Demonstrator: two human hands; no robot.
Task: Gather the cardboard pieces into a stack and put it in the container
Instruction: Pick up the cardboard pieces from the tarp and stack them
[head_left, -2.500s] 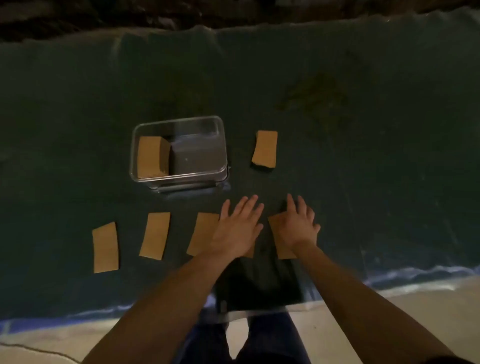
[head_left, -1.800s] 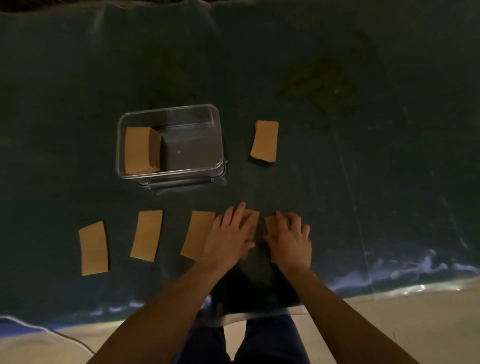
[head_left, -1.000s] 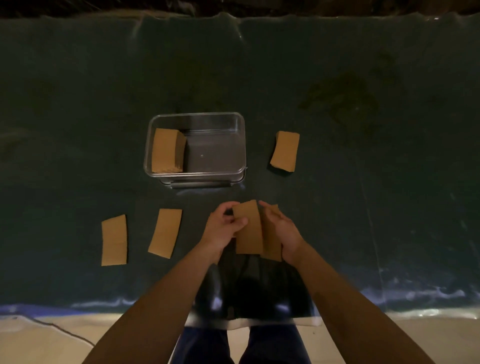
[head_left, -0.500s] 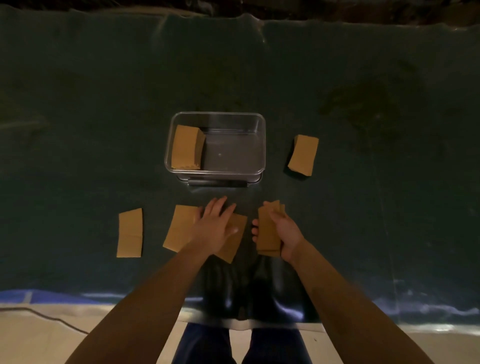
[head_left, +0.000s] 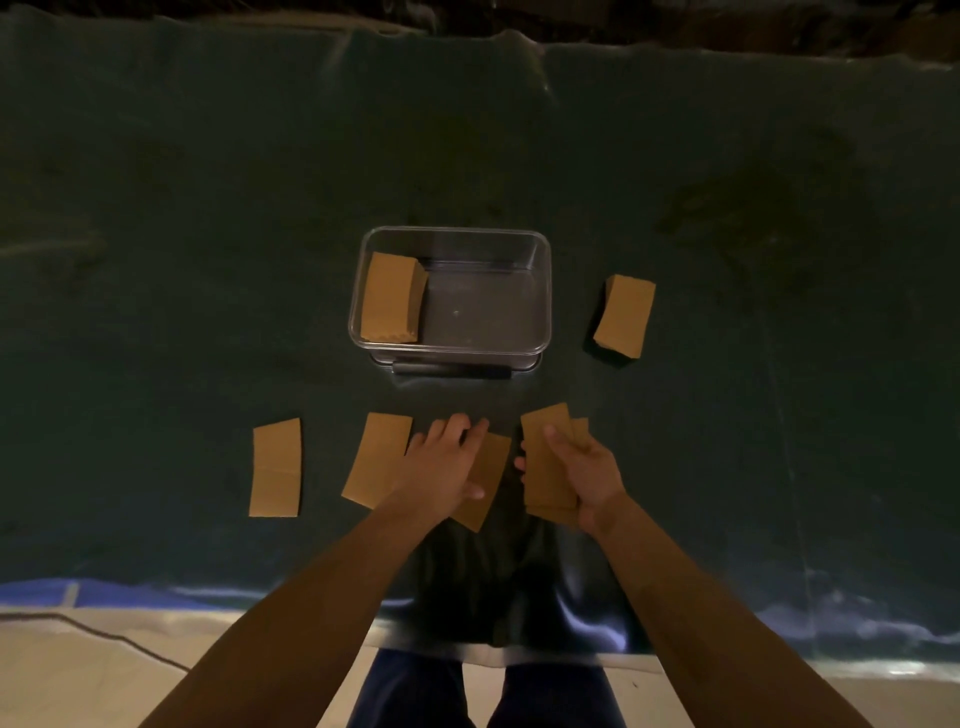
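R hand (head_left: 582, 467) gripping small cardboard stack (head_left: 545, 457) | L hand (head_left: 441, 467) flat, fingers spread, pressing cardboard piece (head_left: 485, 480) on mat (head_left: 156, 260) | 2 loose pcs left | container (head_left: 543, 291) behind, stack inside

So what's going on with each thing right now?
Container: open, no lid on.
Stack in container: inside, against its left wall.
Stack on mat: right of the container.
Right hand: holding a few pieces.
Left hand: flat on one piece.
Two pieces: lying loose.
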